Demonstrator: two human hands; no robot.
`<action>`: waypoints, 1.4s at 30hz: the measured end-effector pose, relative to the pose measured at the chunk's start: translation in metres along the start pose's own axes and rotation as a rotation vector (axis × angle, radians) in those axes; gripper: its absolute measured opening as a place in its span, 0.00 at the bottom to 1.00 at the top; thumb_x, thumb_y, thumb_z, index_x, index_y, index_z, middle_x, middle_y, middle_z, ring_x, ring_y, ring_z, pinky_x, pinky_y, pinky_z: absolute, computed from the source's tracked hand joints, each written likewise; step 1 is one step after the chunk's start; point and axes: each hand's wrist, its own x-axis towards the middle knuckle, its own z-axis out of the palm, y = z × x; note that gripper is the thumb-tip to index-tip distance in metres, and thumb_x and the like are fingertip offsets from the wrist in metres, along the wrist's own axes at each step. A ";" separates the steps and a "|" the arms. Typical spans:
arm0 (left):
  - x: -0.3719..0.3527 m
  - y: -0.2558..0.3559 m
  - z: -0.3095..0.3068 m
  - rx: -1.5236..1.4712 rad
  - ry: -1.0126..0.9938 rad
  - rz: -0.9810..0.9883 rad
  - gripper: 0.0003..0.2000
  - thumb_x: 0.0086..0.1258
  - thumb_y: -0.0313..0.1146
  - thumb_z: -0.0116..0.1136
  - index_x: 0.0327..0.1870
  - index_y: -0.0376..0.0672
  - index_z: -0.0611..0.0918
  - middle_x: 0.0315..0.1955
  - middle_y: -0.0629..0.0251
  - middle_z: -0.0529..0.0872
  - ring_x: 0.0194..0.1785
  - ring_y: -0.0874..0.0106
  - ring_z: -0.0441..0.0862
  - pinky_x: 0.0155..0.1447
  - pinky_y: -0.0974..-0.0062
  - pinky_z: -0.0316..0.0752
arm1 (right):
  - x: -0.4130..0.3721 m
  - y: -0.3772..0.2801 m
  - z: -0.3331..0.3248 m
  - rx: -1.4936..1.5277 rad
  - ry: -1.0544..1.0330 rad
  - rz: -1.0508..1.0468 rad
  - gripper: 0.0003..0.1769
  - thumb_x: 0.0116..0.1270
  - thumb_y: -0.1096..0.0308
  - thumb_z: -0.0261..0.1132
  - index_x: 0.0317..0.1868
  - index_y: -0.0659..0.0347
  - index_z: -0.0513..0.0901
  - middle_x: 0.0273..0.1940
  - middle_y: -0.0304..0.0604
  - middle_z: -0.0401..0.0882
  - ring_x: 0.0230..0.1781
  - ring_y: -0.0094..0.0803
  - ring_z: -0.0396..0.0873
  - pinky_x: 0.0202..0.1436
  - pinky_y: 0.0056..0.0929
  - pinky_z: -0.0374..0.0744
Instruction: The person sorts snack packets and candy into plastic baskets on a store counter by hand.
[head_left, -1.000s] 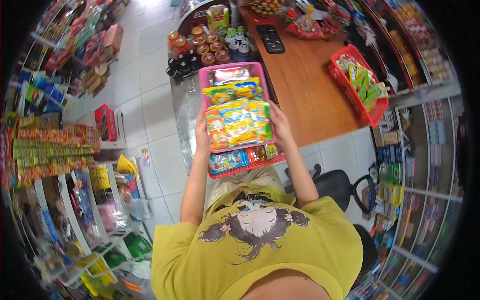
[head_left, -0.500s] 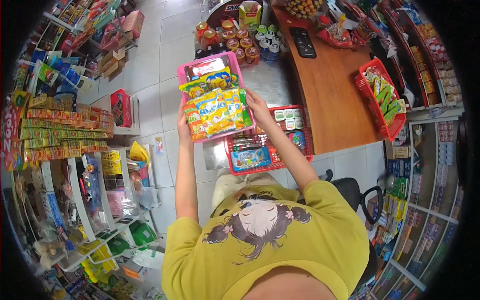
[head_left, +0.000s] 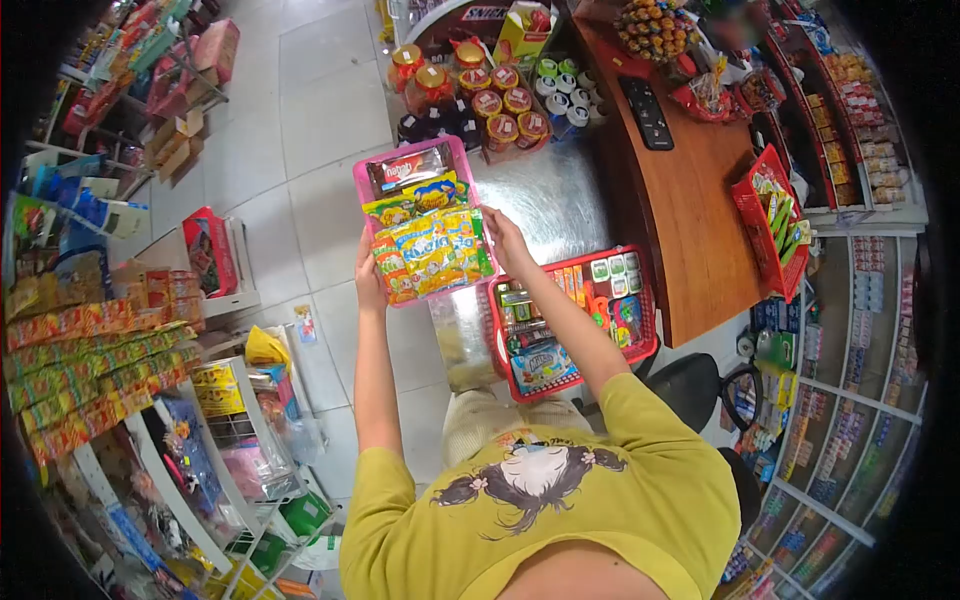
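Observation:
A pink plastic basket [head_left: 468,178] is held up in front of me between both hands, left of the metal counter top. My left hand [head_left: 369,276] grips its left side near the lower corner. On the opposite side, my right hand [head_left: 508,243] is closed on the rim. Bright yellow and orange candy bags [head_left: 428,250] lie across the basket's near half. Behind them are green-and-yellow snack packets [head_left: 415,200] and a dark red wafer pack [head_left: 410,168]. The fingertips under the basket are hidden.
A red basket [head_left: 652,318] of small packaged goods sits below my right forearm. Jars with red lids [head_left: 503,103] and white-capped bottles [head_left: 563,97] stand on the metal counter [head_left: 545,205]. The wooden counter [head_left: 690,220] holds a black remote-like object [head_left: 645,113]. Shelves line both sides.
My view has shifted, so the counter and red basket appear farther right and lower. The pink basket sits slightly lower in view, and both hands keep hold of it.

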 end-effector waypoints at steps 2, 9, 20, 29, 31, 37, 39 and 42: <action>0.006 -0.010 -0.011 0.004 0.027 -0.033 0.22 0.58 0.23 0.29 0.57 0.39 0.57 0.54 0.59 0.62 0.56 0.66 0.61 0.57 0.69 0.59 | 0.009 0.013 -0.010 0.001 0.035 0.024 0.20 0.63 0.62 0.41 0.50 0.68 0.64 0.51 0.44 0.64 0.53 0.28 0.60 0.57 0.25 0.57; 0.008 -0.030 -0.030 0.009 0.060 -0.110 0.22 0.58 0.24 0.29 0.57 0.39 0.58 0.54 0.59 0.62 0.56 0.67 0.62 0.57 0.70 0.59 | 0.007 0.030 -0.020 0.014 0.094 0.055 0.20 0.64 0.61 0.39 0.49 0.67 0.64 0.49 0.45 0.66 0.51 0.29 0.62 0.55 0.26 0.59; 0.018 -0.038 -0.031 0.042 0.057 -0.167 0.23 0.57 0.28 0.33 0.57 0.38 0.57 0.53 0.59 0.63 0.56 0.65 0.61 0.57 0.68 0.58 | -0.001 0.010 -0.005 -0.079 0.227 0.036 0.23 0.63 0.58 0.41 0.48 0.71 0.65 0.48 0.48 0.66 0.50 0.31 0.63 0.55 0.25 0.59; 0.022 -0.043 -0.039 0.083 -0.012 -0.145 0.23 0.57 0.27 0.31 0.58 0.41 0.55 0.55 0.58 0.60 0.57 0.63 0.59 0.58 0.65 0.56 | -0.152 0.016 -0.048 -0.666 0.829 -0.428 0.18 0.53 0.75 0.54 0.46 0.66 0.64 0.44 0.46 0.63 0.43 0.28 0.65 0.44 0.23 0.66; 0.019 -0.041 -0.037 0.022 -0.001 -0.175 0.23 0.57 0.27 0.31 0.58 0.41 0.54 0.55 0.58 0.59 0.58 0.63 0.58 0.59 0.65 0.54 | -0.202 0.041 -0.085 -0.566 1.119 -0.349 0.22 0.50 0.74 0.59 0.46 0.67 0.63 0.46 0.46 0.61 0.45 0.30 0.63 0.47 0.27 0.65; 0.019 -0.044 -0.042 0.072 0.043 -0.203 0.23 0.57 0.27 0.30 0.58 0.41 0.54 0.55 0.58 0.59 0.58 0.63 0.57 0.60 0.65 0.53 | -0.244 0.091 -0.157 0.024 1.358 -0.055 0.22 0.49 0.71 0.61 0.44 0.63 0.64 0.40 0.45 0.68 0.38 0.34 0.70 0.42 0.31 0.70; 0.019 -0.047 -0.047 0.070 0.053 -0.201 0.23 0.58 0.28 0.30 0.58 0.41 0.55 0.55 0.58 0.60 0.57 0.63 0.58 0.59 0.65 0.53 | -0.241 0.097 -0.165 0.197 1.143 -0.116 0.20 0.50 0.71 0.60 0.44 0.63 0.64 0.38 0.45 0.70 0.36 0.35 0.72 0.40 0.34 0.72; 0.018 -0.047 -0.053 0.094 0.069 -0.205 0.22 0.58 0.28 0.30 0.57 0.40 0.57 0.54 0.59 0.61 0.57 0.64 0.59 0.59 0.66 0.54 | -0.236 0.095 -0.164 0.444 1.034 -0.074 0.14 0.59 0.61 0.51 0.42 0.59 0.65 0.38 0.42 0.71 0.38 0.37 0.72 0.40 0.43 0.72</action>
